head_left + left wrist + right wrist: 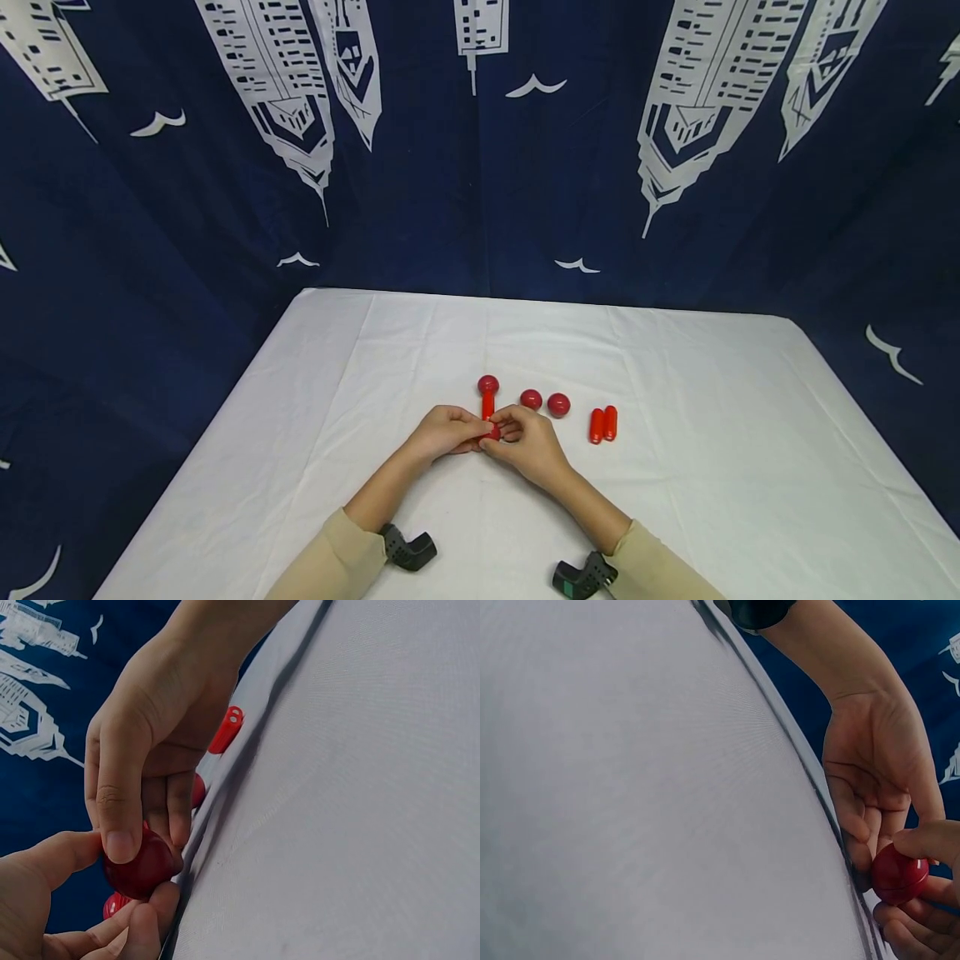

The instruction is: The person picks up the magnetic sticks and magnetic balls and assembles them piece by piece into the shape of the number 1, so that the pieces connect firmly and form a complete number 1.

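Observation:
Both hands meet at the middle of the white table. Between the thumb and fingers of my left hand (448, 432) and right hand (534, 446) is a glossy dark red ball (492, 432), pinched from both sides. A bright red rod (487, 406) runs away from this ball to a second red ball (488, 384) at its far end. In the left wrist view the held ball (150, 874) shows large, with the right thumb pressing on it. The right wrist view shows a thin seam around the same ball (897, 876); fingers hide part of it.
Two loose red balls (531, 399) (558, 405) lie just beyond the right hand. Farther right, two short red rods (596, 426) (611, 423) lie side by side. A white cloth (735, 433) covers the table, and a dark blue printed curtain (480, 183) hangs behind it.

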`<state>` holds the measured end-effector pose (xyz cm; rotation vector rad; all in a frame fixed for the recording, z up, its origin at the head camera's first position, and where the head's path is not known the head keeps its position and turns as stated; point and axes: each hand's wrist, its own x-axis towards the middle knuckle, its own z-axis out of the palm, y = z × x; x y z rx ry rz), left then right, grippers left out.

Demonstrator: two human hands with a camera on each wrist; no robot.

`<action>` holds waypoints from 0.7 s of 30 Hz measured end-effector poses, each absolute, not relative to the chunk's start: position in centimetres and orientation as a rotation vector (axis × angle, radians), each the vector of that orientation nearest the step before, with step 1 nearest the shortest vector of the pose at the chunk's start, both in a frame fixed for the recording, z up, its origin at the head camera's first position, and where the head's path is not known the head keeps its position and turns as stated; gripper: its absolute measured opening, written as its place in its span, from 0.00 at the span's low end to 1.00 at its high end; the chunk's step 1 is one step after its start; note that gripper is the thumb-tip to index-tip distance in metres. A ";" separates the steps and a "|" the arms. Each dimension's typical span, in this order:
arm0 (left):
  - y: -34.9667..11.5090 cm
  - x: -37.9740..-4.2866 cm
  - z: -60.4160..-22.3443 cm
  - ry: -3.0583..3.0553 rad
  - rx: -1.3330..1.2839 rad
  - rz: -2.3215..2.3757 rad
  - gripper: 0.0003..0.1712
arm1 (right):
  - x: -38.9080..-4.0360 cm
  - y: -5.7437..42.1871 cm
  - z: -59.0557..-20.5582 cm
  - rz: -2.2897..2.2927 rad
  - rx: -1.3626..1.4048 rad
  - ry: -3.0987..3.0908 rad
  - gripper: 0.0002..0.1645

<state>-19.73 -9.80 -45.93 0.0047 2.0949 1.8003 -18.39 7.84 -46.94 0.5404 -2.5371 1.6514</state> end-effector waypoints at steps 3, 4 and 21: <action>-9.7 -19.8 -46.1 2.083 -0.017 1.824 0.15 | -18.4 7.8 -46.9 1.658 0.541 -2.530 0.16; -9.7 -19.8 -46.2 2.080 -0.020 1.833 0.15 | -18.4 7.9 -46.9 1.657 0.541 -2.528 0.16; -9.0 -20.3 -46.1 2.047 -0.056 1.879 0.14 | -18.1 9.5 -46.2 1.659 0.545 -2.509 0.16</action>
